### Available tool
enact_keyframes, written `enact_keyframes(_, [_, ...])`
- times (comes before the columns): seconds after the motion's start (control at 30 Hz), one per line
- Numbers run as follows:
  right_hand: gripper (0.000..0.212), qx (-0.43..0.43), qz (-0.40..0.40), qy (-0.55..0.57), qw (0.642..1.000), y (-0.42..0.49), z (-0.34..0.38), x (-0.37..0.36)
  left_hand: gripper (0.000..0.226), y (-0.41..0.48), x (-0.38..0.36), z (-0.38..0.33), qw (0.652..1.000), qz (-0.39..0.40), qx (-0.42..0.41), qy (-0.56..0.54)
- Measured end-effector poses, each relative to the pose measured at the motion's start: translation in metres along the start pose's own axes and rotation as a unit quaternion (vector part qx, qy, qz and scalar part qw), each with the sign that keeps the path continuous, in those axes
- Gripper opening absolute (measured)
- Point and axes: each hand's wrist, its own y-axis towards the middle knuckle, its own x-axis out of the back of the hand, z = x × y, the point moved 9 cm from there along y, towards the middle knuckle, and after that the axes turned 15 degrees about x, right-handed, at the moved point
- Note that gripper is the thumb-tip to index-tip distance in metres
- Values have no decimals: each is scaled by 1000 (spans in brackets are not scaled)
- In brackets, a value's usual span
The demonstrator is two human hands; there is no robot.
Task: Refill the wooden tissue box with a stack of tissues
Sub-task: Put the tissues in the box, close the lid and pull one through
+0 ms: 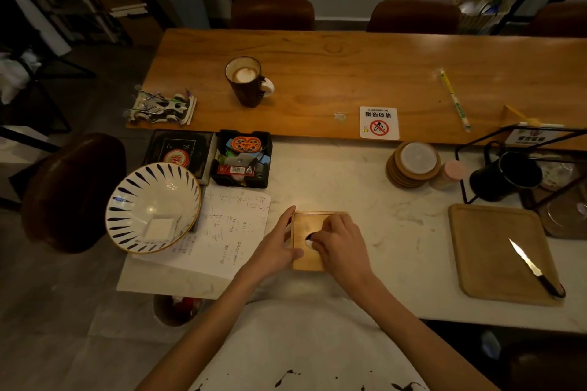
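Bowl (152,208) first, at the far left of our desk (349,187): it leans tilted on its edge with a small white square resting inside, well clear of the work. We cannot tell whether that square is tissue. Beside it lies a sheet of handwritten notes (232,232), pushed aside just enough that the box has bare desk under it.

Our left hand (276,247) presses flat against the left wall of the wooden tissue box (308,260), fingers spread and thumb along the near corner. Its grip is released, not clenched; we judge it is there to brace the box so it does not slide.

Our right hand (341,244) lies over the top of the box, fingertips curled at the round opening where a bit of white shows. Whether that grip is pinching the white or only touching the rim, we cannot tell. The box sits near the desk's front edge, straight before us, likely for easy reach.

Further right, a tray (482,251) carries a knife (533,267), well apart from the box. We see no clear stack of tissues.
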Motion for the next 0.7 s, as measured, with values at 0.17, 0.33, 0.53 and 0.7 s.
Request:
enact_keyframes(0.17, [12,9,8,-23,1000,-1,2,-3,100,1,1,1,1000,-11,6,0])
enact_keyframes(0.33, [10,7,-14,2,1000,-7,3,1,100,3,1,3,1000,-15,6,1])
enact_keyframes(0.53, [17,-17,44,-23,999,5,0,-11,98,3,1,3,1000,-16,3,3])
enact_keyframes(0.7, [13,-21,50,-40,998,7,0,-12,99,3,1,3,1000,-14,5,4])
